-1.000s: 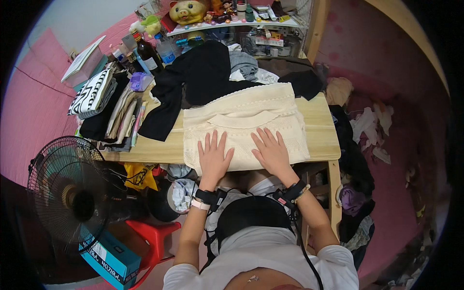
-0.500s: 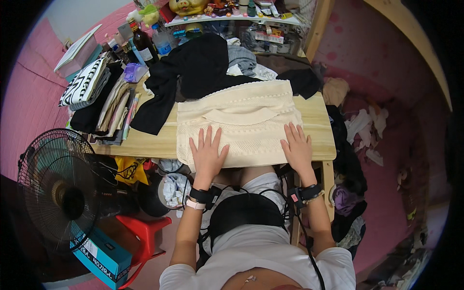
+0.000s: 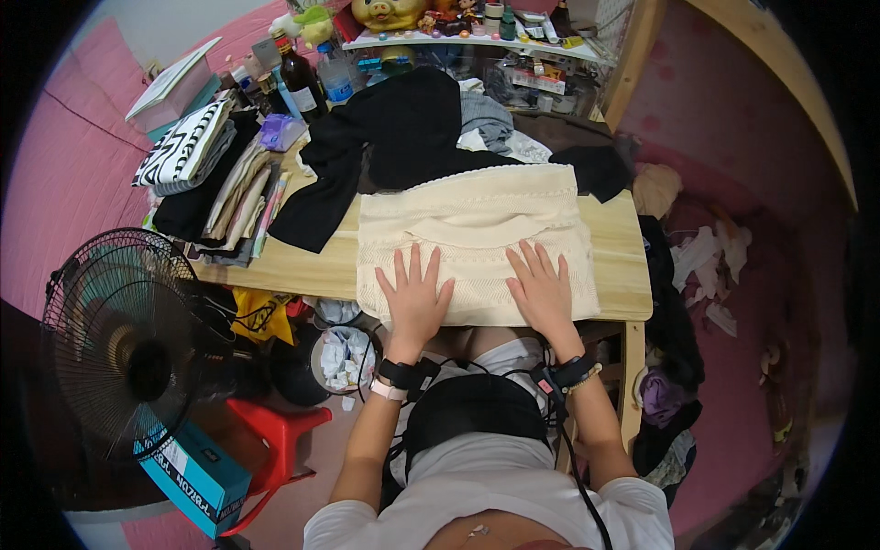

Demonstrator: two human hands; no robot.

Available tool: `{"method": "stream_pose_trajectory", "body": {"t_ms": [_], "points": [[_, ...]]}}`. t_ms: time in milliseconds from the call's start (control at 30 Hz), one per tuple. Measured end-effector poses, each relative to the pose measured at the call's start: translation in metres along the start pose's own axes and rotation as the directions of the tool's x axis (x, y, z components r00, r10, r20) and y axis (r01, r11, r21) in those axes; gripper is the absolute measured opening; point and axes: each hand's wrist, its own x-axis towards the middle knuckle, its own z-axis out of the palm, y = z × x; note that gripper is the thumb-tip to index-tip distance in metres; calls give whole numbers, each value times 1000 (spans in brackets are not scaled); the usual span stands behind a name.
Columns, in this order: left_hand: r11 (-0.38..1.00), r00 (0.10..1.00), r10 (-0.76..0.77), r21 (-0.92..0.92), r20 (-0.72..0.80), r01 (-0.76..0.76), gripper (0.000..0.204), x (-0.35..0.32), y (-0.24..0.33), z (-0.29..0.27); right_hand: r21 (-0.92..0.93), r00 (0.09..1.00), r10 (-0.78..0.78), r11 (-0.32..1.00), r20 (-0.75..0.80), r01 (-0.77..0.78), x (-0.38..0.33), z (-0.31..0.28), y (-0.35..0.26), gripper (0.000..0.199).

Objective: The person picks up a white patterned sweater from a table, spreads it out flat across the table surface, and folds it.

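Note:
A cream knitted sweater (image 3: 477, 206), folded into a broad rectangle, lies on the wooden table (image 3: 619, 247) in front of me. Its near edge reaches the table's front edge. My left hand (image 3: 417, 298) rests flat on the sweater's near left part, fingers spread. Flat on the near right part lies my right hand (image 3: 541, 289), its fingers also apart. Neither hand grips the fabric. Just beyond the sweater a black garment (image 3: 403, 124) is spread loosely, one sleeve stretching toward the left front.
A stack of folded clothes (image 3: 206, 174) stands at the table's left, with a dark bottle (image 3: 298, 78) behind it. Grey and white clothes (image 3: 486, 119) lie at the back. A standing fan (image 3: 137, 353), a red stool (image 3: 280, 440) and a bin (image 3: 321, 357) are below left.
My right hand has slid inward over the sweater, closer to my left hand. The left hand remains flat on the fabric. The whole view has shifted slightly.

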Motion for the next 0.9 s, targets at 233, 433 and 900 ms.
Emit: {"method": "stream_pose_trajectory", "body": {"t_ms": [233,433,900], "points": [[1000,994,-15,-8,109,16,55,4,-6,-5,113,988,-29,994,153,12,0,-4,14,47],[738,930,-218,-574,295,355,50,40,-53,-39,703,981,4,697,193,-141,11,-39,61,47],[996,983,-77,-25,164,83,57,27,-51,7,-10,989,108,994,99,-107,15,-6,62,57]]}}
